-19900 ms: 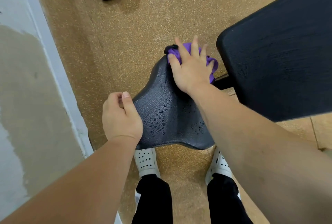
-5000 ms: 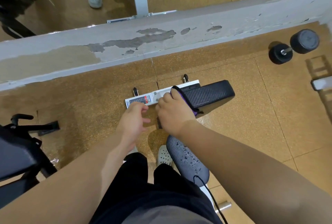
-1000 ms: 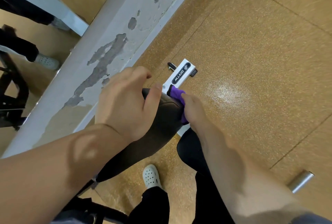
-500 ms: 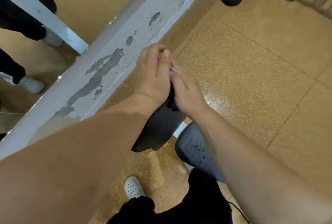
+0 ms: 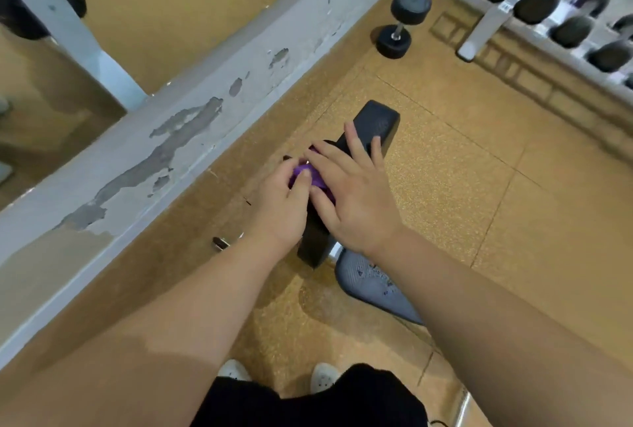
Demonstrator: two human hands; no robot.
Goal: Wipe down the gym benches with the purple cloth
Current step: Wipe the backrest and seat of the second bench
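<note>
One cloth [image 5: 308, 176] lies bunched on the bench [image 5: 376, 125]; left hand [image 5: 281, 202] curls round it, thumb on top; right hand [image 5: 354, 197] lies flat just right of it, fingers [image 5: 355, 140] spread straight over bench; dumbbell [image 5: 401, 23] stands far right.

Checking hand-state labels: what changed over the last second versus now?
The left hand let go of the black padded bench back and now pinches the bunched purple cloth. The right hand released the cloth and spread flat over it and the pad. Unchanged: cloth on that pad; grey seat pad droplet-speckled.
</note>
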